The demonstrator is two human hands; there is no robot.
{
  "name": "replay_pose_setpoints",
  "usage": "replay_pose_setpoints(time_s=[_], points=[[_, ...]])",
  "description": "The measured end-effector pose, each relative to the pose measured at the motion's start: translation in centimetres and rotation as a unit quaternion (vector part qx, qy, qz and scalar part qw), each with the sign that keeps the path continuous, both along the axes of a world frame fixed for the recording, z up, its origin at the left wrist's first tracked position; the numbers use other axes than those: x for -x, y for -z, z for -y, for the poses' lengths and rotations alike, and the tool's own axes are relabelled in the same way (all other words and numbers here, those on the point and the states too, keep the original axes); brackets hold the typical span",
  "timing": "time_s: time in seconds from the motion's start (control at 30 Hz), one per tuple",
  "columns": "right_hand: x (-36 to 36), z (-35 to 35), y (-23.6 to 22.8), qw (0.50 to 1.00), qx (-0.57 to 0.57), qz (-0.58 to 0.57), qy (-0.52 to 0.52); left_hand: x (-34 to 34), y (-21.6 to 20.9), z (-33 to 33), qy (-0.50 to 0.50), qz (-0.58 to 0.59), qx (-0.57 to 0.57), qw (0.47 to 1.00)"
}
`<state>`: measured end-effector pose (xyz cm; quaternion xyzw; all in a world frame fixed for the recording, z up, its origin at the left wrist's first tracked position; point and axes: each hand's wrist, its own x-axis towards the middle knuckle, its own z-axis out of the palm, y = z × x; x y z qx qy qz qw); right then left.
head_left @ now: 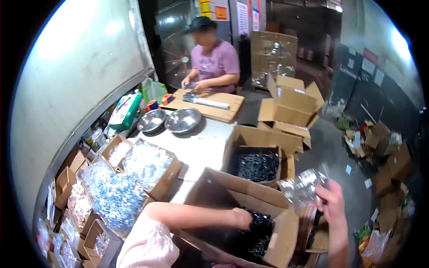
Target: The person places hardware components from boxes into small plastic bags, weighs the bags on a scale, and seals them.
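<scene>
My left hand (242,219) reaches down into a large open cardboard box (210,187). It touches a heap of small black parts (259,232), too small to name. The fingers are hidden against the dark heap. Off to the right, my right hand (330,198) is raised beside the box and closed on a clear plastic bag (301,186). The bag points to the left, and whether anything is inside it is hard to make out. Just beyond the large box, a second carton (281,156) holds more black parts (257,166).
Boxes of clear small bags (118,201) crowd the left. Two metal bowls (183,120) stand on the white table (203,149). A person in purple (216,62) works at a wooden board (212,107). Open cartons (292,105) and scrap cardboard (395,165) lie right.
</scene>
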<state>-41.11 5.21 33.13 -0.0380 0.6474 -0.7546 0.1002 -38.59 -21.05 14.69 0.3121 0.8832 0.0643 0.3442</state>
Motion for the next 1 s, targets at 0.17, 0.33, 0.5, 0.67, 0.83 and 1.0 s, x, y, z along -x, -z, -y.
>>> replay_pose_setpoints(time_s=[0.17, 0.33, 0.5, 0.67, 0.83, 1.0], points=[[11.2, 22.6, 3.5, 0.956, -0.083, -0.007, -0.282, -2.9, -7.4, 7.2, -0.090, -0.015, -0.123, 0.988], [22.4, 39.5, 11.7, 0.951, -0.009, 0.164, -0.262, -5.4, -14.8, 16.8, -0.305, 0.197, -0.338, 0.868], [26.8, 46.5, 14.9, 0.931, 0.042, 0.208, -0.296, -3.1, -13.5, 26.9, -0.501, 0.147, -0.483, 0.703], [29.9, 40.9, 15.3, 0.938, -0.089, 0.115, -0.314, 7.2, -11.0, 36.1, -0.581, 0.061, -0.468, 0.663], [34.9, 28.4, 18.9, 0.934, -0.228, 0.157, -0.227, 20.6, -7.7, 42.8, -0.632, -0.002, -0.502, 0.590], [33.0, 22.3, 26.5, 0.638, -0.693, -0.113, -0.316, 29.2, -4.7, 45.9, -0.685, -0.103, -0.453, 0.561]])
